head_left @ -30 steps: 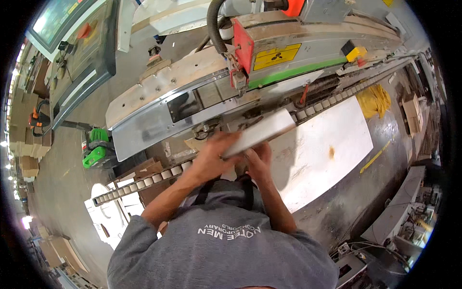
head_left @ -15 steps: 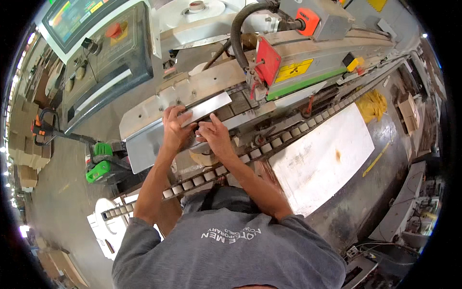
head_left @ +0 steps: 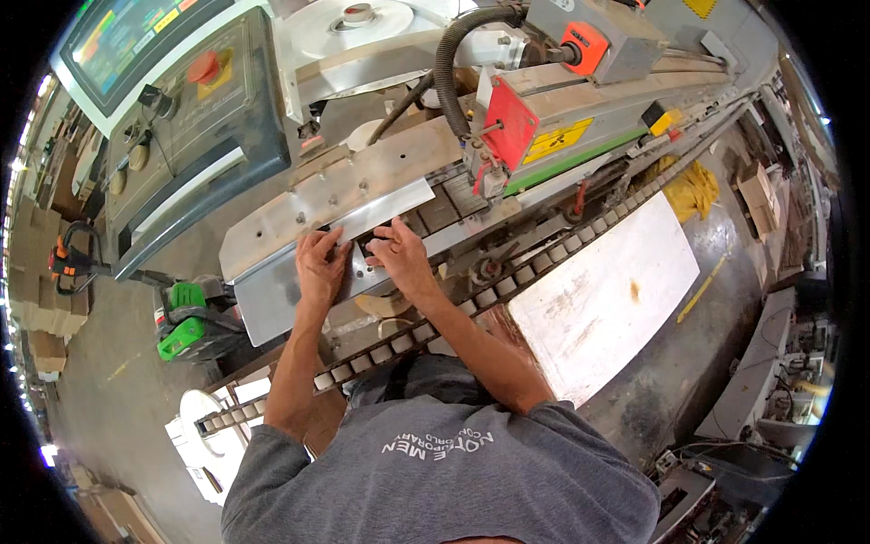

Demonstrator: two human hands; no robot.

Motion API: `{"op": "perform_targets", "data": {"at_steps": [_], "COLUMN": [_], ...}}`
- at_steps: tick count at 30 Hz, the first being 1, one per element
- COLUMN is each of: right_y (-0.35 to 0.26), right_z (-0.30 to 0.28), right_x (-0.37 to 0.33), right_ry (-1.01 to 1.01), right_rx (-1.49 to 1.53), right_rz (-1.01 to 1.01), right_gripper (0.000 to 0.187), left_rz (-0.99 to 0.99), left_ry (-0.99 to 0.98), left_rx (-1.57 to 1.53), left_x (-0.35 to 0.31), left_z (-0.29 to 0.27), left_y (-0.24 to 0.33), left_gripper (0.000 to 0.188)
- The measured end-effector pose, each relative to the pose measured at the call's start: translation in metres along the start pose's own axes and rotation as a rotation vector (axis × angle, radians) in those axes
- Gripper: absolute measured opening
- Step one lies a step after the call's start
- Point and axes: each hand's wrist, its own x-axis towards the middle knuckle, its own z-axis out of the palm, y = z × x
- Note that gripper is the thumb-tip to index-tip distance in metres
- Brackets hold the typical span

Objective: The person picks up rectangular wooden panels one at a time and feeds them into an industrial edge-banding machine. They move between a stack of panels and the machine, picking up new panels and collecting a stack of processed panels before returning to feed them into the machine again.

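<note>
A narrow white strip (head_left: 388, 208) lies slanted along the worn metal fence of a long machine. My left hand (head_left: 321, 267) is at the strip's left end, over a smooth metal plate (head_left: 267, 295). Its fingers are bent and slightly apart, with the thumb towards the strip. My right hand (head_left: 401, 258) is beside the strip's near edge, over a dark slotted track (head_left: 449, 208). Those fingers are bent and apart, the index fingertip close to the strip. Whether the fingertips touch the strip is hard to see.
A red guard (head_left: 509, 121) and a grey hose (head_left: 446, 86) are beyond the track. At the far left is a control panel (head_left: 204, 136) with a red button. A roller rail (head_left: 417, 335) runs before my body, with a large white board (head_left: 603, 299) to the right.
My left hand has drawn back leftwards off the strip to its end. The right hand's fingers have loosened a little. The strip looks unmoved; the whole view has shifted slightly.
</note>
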Motion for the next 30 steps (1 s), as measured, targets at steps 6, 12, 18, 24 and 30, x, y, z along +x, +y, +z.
{"op": "perform_targets", "data": {"at_steps": [6, 12, 18, 24, 30], "right_y": [-0.001, -0.012, -0.018, -0.029, -0.044], "right_z": [0.001, 0.004, 0.001, -0.011, -0.042], "right_x": [0.003, -0.003, -0.004, 0.006, 0.018], "right_ry": [0.012, 0.011, 0.017, 0.058, 0.166], "right_rx": [-0.037, -0.069, -0.132, -0.114, -0.234], "right_rz": [0.015, -0.009, -0.050, -0.025, -0.085], "right_gripper": [0.081, 0.069, 0.043, 0.036, 0.033], "left_rz": [0.027, 0.000, -0.038, -0.015, 0.015], "left_ry": [0.024, 0.011, -0.005, -0.054, -0.067], "left_rx": [-0.044, -0.030, -0.085, -0.052, -0.030], "left_x": [0.000, -0.002, -0.002, 0.010, 0.024], "left_z": [0.002, 0.001, 0.007, 0.016, 0.052], "left_y": [-0.001, 0.003, 0.003, 0.012, 0.027], "left_gripper": [0.029, 0.028, 0.029, 0.028, 0.026]}}
